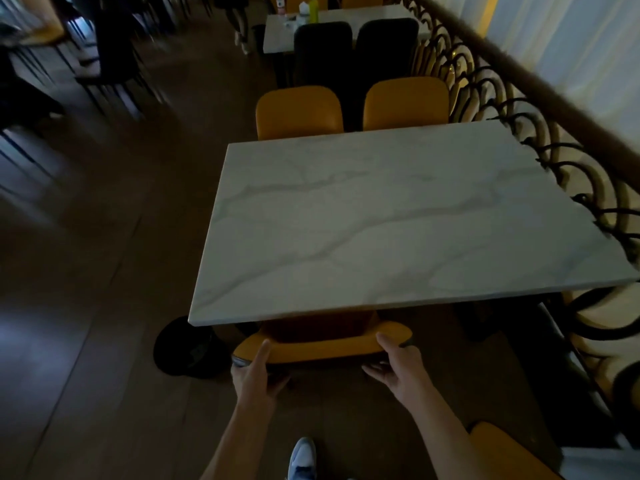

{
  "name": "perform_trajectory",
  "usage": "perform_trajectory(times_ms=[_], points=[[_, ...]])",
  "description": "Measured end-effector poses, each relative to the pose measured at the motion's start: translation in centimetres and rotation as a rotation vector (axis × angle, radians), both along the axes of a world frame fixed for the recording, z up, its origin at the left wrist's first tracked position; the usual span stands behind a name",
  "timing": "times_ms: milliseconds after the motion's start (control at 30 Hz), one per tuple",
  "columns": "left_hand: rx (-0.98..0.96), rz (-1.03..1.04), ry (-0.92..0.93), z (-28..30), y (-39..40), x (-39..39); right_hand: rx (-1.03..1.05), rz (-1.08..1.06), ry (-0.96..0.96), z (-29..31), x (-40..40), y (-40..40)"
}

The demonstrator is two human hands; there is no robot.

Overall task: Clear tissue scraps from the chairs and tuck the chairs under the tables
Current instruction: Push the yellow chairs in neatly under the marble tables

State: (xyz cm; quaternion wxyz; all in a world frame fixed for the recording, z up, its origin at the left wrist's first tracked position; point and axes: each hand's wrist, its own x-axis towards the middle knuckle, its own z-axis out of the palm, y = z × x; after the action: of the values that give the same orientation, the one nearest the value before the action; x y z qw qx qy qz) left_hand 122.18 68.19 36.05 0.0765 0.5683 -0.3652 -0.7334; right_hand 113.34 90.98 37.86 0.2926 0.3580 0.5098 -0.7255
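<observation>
Mustard-yellow chair (322,348), white table (398,216) (grey-veined marble)

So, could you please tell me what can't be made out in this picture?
Head view only:
- Yellow chair seat: hidden under the marble table, so any tissue scraps there are unseen.
- Left hand and right hand fingers: behind the backrest.
- Dark chairs at left: blurred.

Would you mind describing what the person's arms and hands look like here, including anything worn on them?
Both forearms are bare as far as the frame shows; no sleeves appear. The left hand and the right hand wear no gloves, and I can see no watch, ring or bracelet, though the dim light could hide small items. A light-coloured shoe shows below.
</observation>
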Motion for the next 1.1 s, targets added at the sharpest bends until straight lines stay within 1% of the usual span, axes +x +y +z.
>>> perform_trajectory(times_ms=[300,400,667,833,967,1100], points=[[0.026,0.013,0.019,-0.3,-1.7,-2.7,-0.014,-0.001,0.018,-1.0,-2.8,-1.6],[0.034,0.017,-0.007,-0.5,-2.0,-3.2,-0.005,-0.017,0.018,-1.3,-3.2,-2.0],[0.036,0.017,-0.007,-0.8,-1.9,-3.2,0.008,-0.013,0.013,-1.8,-3.1,-1.7],[0.001,-0.026,0.016,-0.6,-1.8,-2.9,0.027,0.007,0.006,-1.5,-3.0,-1.7],[-0.118,-0.098,-0.014,0.2,-1.4,-2.3,0.084,0.016,0.04,-1.1,-2.2,-1.7],[-0.433,-0.267,-0.147,1.7,-1.1,-1.6,0.249,0.071,0.168,-0.4,-1.4,-1.2]])
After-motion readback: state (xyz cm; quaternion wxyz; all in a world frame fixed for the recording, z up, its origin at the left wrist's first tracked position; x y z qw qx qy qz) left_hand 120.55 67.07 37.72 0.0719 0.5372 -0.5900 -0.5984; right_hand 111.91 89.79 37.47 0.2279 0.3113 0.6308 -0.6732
